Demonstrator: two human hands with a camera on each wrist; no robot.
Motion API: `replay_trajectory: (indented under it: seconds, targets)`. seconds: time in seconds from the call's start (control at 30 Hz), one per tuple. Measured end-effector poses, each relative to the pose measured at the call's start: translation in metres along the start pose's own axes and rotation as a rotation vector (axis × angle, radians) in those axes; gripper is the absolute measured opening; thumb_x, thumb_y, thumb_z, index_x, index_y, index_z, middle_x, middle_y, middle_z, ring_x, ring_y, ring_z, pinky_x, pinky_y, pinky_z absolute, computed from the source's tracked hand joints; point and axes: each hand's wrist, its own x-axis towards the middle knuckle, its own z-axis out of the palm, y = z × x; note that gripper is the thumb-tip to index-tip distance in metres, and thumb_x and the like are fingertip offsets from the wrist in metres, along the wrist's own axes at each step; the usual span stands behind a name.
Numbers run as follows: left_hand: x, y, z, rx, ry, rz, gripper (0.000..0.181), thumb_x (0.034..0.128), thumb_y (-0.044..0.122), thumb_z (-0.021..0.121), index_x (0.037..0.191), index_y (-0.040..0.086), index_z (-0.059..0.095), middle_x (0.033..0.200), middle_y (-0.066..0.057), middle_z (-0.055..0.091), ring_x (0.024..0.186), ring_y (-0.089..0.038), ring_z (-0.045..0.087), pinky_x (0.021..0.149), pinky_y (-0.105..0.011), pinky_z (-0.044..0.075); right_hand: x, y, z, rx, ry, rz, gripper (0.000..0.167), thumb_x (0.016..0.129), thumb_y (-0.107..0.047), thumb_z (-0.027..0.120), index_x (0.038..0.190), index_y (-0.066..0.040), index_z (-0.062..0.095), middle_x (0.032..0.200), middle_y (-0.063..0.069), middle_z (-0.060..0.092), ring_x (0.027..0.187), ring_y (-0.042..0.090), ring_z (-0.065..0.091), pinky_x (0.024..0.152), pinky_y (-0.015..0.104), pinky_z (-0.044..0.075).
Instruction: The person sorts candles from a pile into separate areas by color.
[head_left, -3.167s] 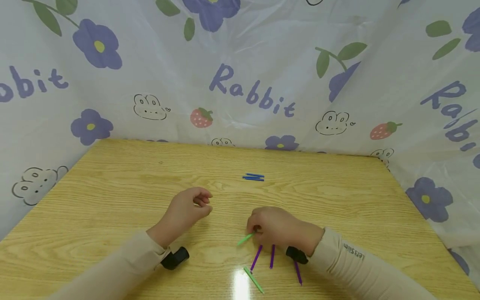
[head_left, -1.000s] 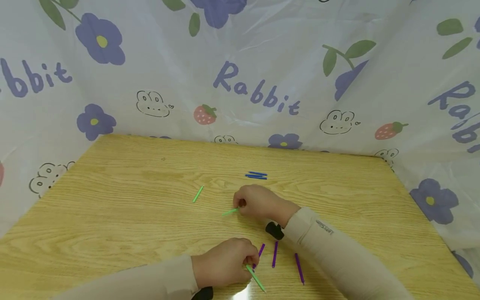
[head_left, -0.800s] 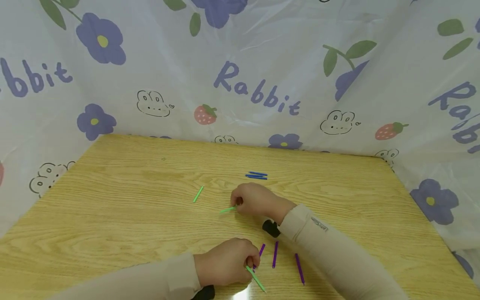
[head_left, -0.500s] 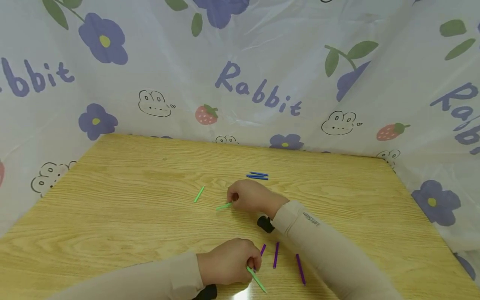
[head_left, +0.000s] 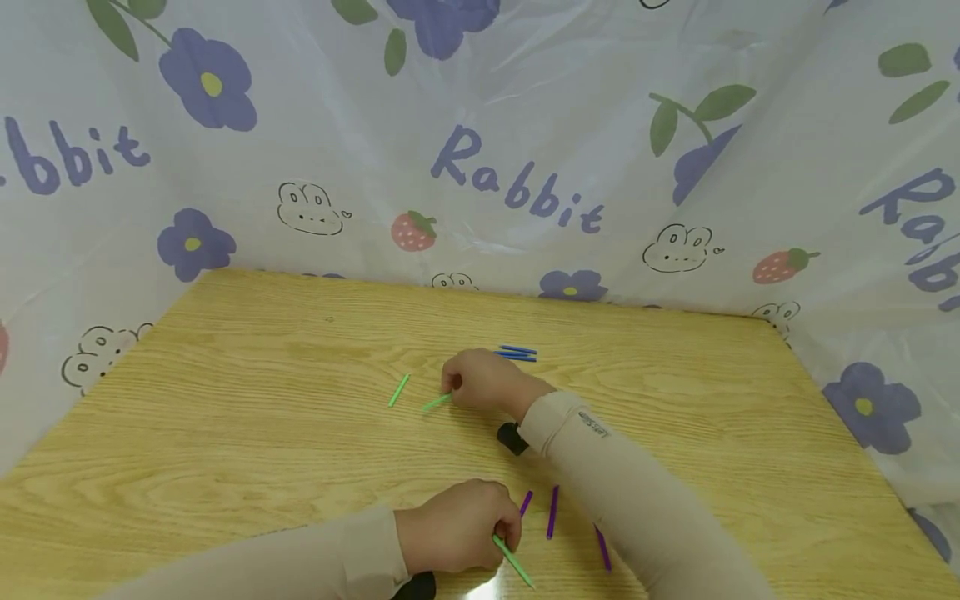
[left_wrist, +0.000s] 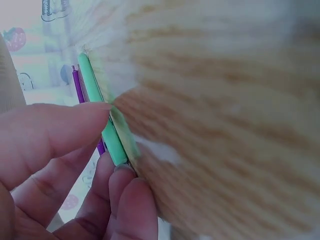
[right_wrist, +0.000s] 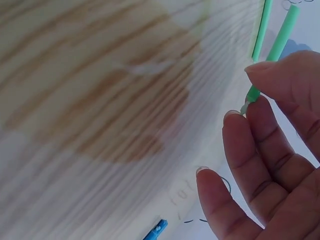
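In the head view my left hand (head_left: 463, 527) pinches a thin green candle (head_left: 516, 564) near the front edge. The left wrist view shows the thumb on this green candle (left_wrist: 90, 75), low over the wood. My right hand (head_left: 483, 382) is farther back and pinches a second green candle (head_left: 435, 402) by one end, its other end pointing left. A third green candle (head_left: 399, 390) lies on the table just left of it. In the right wrist view the held green candle (right_wrist: 281, 37) slants up from between thumb and fingertips.
Several blue candles (head_left: 519, 350) lie together behind the right hand, partly hidden by it. Purple candles (head_left: 552, 512) lie near the front, one partly behind the left hand and one partly under the right sleeve. The wooden table (head_left: 262, 400) ends at a patterned curtain (head_left: 360, 150).
Over the last second my right hand has carried its green candle left and away, towards the lying one. Earlier, my left hand was empty; it has since taken the front green candle and keeps still.
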Motion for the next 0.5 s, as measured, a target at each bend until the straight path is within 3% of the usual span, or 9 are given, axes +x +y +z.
replay_trajectory:
  seconds: [0.5]
  targets:
    - [-0.001,0.001,0.002,0.062,0.034,0.024,0.021,0.0657,-0.005,0.074,0.072,0.015,0.07,0.069,0.014,0.047,0.065,0.003,0.039,0.062,-0.014,0.038,0.018,-0.008,0.004,-0.011,0.021,-0.003,0.019,0.083,0.002,0.062,0.085,-0.015,0.07,0.08,-0.006,0.06,0.076,0.011,0.051,0.069,0.024,0.043]
